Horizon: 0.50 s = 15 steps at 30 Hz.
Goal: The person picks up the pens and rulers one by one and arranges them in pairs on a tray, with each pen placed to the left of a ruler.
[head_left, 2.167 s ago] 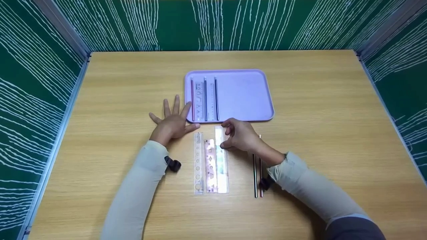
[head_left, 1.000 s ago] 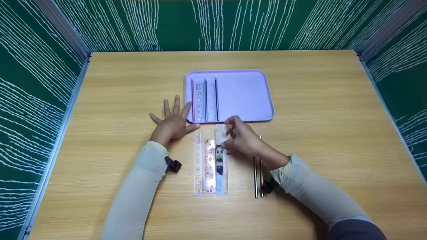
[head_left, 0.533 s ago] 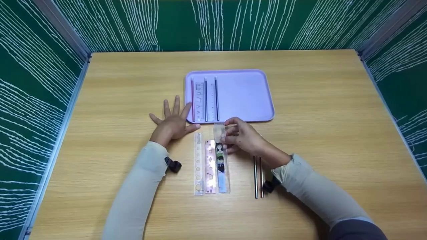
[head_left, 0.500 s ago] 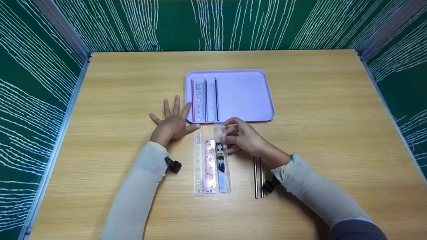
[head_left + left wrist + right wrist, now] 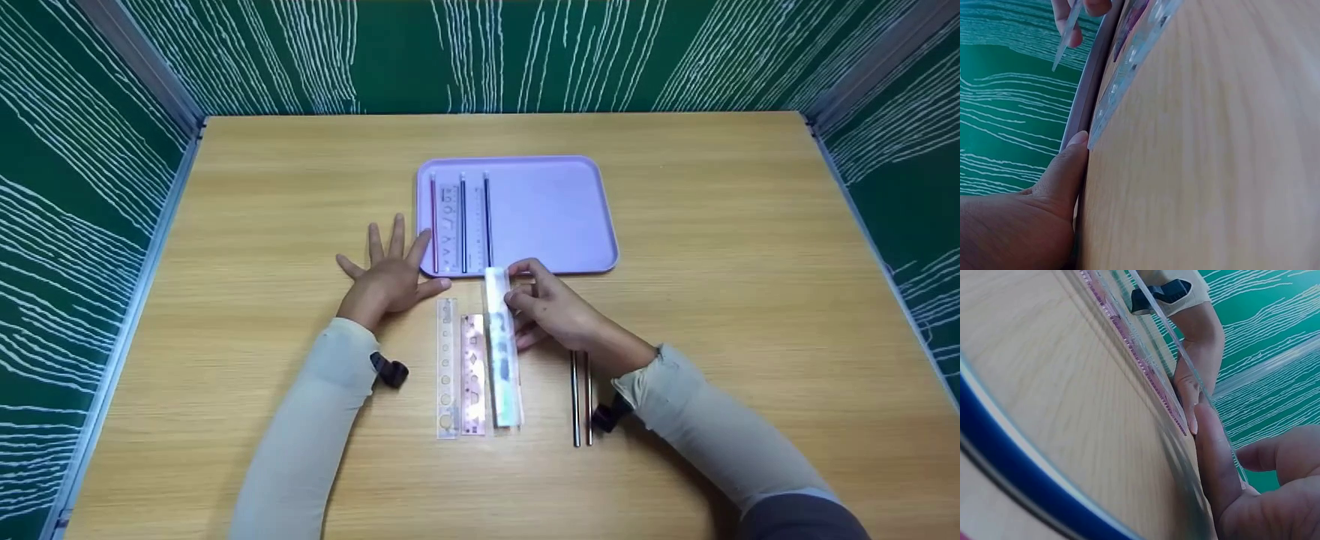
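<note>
My right hand (image 5: 551,306) pinches a shiny clear ruler (image 5: 502,360) with a printed picture, its upper end over the front rim of the purple tray (image 5: 555,217). In the right wrist view, the ruler (image 5: 1182,349) stands off the table between thumb and fingers. With fingers spread, my left hand (image 5: 388,283) rests on the table at the tray's front left corner. Between the hands lie a clear ruler (image 5: 445,382) with round holes and a pink patterned ruler (image 5: 472,409). Inside the tray are a red pencil (image 5: 434,225), two dark pencils (image 5: 463,225) and two clear rulers (image 5: 448,229).
Two dark, shiny pencils (image 5: 576,405) lie on the table (image 5: 712,225) beside my right wrist. A black wrist camera (image 5: 390,370) is strapped to my left wrist. Green walls (image 5: 405,60) with white lines enclose the table.
My right hand has lifted the picture ruler off the table, tilting it so it gleams, and moved it slightly toward the tray. The left hand has stayed in place.
</note>
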Each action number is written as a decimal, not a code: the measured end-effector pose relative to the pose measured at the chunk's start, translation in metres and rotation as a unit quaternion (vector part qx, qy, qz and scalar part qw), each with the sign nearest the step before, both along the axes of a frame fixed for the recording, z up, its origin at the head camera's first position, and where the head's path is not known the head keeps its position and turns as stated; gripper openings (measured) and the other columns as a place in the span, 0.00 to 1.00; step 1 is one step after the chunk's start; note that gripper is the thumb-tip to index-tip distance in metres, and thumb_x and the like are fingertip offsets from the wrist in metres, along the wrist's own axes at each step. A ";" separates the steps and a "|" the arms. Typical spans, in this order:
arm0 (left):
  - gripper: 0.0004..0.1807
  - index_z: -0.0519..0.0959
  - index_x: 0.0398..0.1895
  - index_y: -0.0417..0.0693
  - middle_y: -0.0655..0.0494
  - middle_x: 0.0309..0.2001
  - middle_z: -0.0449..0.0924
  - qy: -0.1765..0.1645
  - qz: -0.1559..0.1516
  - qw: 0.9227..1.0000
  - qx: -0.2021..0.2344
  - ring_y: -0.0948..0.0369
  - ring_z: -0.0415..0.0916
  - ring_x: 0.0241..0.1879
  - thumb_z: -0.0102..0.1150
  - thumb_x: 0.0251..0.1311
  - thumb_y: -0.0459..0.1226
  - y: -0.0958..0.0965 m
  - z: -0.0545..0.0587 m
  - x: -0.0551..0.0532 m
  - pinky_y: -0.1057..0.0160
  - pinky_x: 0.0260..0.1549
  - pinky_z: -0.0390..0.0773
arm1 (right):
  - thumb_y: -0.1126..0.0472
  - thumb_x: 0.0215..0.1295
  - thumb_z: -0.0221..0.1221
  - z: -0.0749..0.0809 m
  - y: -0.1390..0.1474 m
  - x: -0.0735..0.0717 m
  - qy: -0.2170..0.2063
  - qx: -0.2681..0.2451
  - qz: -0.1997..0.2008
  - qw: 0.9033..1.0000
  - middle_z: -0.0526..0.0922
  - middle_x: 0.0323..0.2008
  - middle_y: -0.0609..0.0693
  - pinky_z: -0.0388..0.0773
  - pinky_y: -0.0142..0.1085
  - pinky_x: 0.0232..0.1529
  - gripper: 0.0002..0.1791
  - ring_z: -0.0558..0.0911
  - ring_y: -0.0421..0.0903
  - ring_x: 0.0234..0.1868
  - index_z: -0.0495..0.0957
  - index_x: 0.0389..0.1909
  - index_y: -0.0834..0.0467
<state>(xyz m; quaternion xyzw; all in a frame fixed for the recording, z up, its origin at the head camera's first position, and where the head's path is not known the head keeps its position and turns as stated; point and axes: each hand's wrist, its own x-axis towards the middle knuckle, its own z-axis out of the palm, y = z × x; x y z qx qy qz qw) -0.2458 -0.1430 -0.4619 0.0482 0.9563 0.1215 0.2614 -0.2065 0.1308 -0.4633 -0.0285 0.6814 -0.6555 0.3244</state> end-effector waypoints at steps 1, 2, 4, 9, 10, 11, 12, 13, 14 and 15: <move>0.54 0.28 0.81 0.79 0.56 0.79 0.04 0.002 0.000 1.000 0.001 0.41 0.03 0.76 0.44 0.60 0.76 0.000 0.000 0.000 0.13 0.55 0.20 | 0.68 0.74 0.51 0.000 0.000 0.000 -0.001 -0.004 -0.002 1.000 0.77 0.38 0.56 0.88 0.50 0.29 0.25 0.84 0.50 0.27 0.56 0.67 0.54; 0.54 0.28 0.81 0.79 0.56 0.79 0.05 0.003 0.000 1.000 0.001 0.41 0.03 0.76 0.44 0.61 0.76 0.000 0.000 0.000 0.13 0.55 0.20 | 0.70 0.72 0.52 0.001 0.000 -0.001 -0.001 -0.008 -0.003 1.000 0.77 0.38 0.55 0.88 0.49 0.28 0.27 0.83 0.49 0.27 0.56 0.68 0.54; 0.54 0.28 0.81 0.79 0.56 0.79 0.05 0.005 0.000 1.000 0.001 0.41 0.03 0.76 0.44 0.61 0.76 0.000 0.000 0.000 0.13 0.55 0.20 | 0.73 0.67 0.54 0.001 0.001 -0.001 -0.002 -0.019 -0.004 1.000 0.77 0.39 0.54 0.88 0.48 0.29 0.33 0.81 0.49 0.26 0.54 0.69 0.53; 0.54 0.28 0.81 0.79 0.56 0.79 0.05 0.005 -0.001 1.000 0.002 0.41 0.02 0.75 0.43 0.60 0.76 -0.001 -0.001 0.000 0.13 0.55 0.19 | 0.80 0.59 0.58 0.004 0.003 -0.003 -0.017 -0.053 -0.002 0.998 0.78 0.41 0.55 0.88 0.49 0.34 0.44 0.83 0.49 0.32 0.52 0.73 0.54; 0.54 0.28 0.81 0.79 0.56 0.79 0.04 0.004 -0.001 1.000 0.003 0.41 0.02 0.75 0.43 0.60 0.76 -0.001 -0.001 0.000 0.13 0.55 0.19 | 0.80 0.59 0.59 0.004 0.003 -0.003 -0.021 -0.057 -0.003 0.998 0.78 0.41 0.54 0.88 0.49 0.35 0.44 0.84 0.49 0.33 0.53 0.73 0.56; 0.54 0.27 0.81 0.79 0.56 0.79 0.04 0.004 -0.001 1.000 0.003 0.42 0.02 0.75 0.42 0.60 0.76 -0.001 -0.001 0.000 0.13 0.55 0.19 | 0.80 0.59 0.59 0.004 0.004 -0.003 -0.026 -0.060 -0.005 0.998 0.78 0.41 0.54 0.88 0.48 0.36 0.42 0.84 0.49 0.35 0.55 0.72 0.57; 0.54 0.27 0.81 0.79 0.56 0.78 0.04 0.004 -0.002 1.000 0.003 0.42 0.02 0.75 0.42 0.60 0.76 0.000 -0.001 0.000 0.13 0.55 0.19 | 0.80 0.59 0.59 0.004 0.003 -0.004 -0.030 -0.061 -0.008 0.998 0.79 0.40 0.53 0.89 0.48 0.37 0.41 0.84 0.49 0.36 0.57 0.71 0.59; 0.53 0.27 0.81 0.80 0.56 0.78 0.04 0.004 -0.001 1.000 0.003 0.42 0.02 0.75 0.42 0.60 0.76 0.000 -0.001 0.000 0.13 0.55 0.19 | 0.80 0.60 0.59 0.004 0.003 -0.004 -0.032 -0.061 -0.011 0.998 0.80 0.39 0.52 0.89 0.47 0.38 0.38 0.84 0.48 0.36 0.58 0.70 0.61; 0.53 0.27 0.81 0.80 0.57 0.78 0.04 0.004 -0.001 1.000 0.003 0.42 0.02 0.75 0.42 0.60 0.76 0.000 -0.001 0.000 0.13 0.55 0.19 | 0.79 0.61 0.59 0.004 0.003 -0.005 -0.033 -0.059 -0.013 0.998 0.80 0.38 0.52 0.88 0.45 0.38 0.36 0.84 0.48 0.36 0.60 0.69 0.63; 0.53 0.27 0.81 0.80 0.57 0.78 0.04 0.003 0.000 1.000 0.003 0.42 0.02 0.75 0.43 0.60 0.76 0.000 -0.001 0.000 0.13 0.55 0.19 | 0.78 0.62 0.59 0.004 0.003 -0.005 -0.035 -0.058 -0.015 0.998 0.81 0.38 0.51 0.88 0.45 0.39 0.34 0.84 0.47 0.36 0.61 0.68 0.64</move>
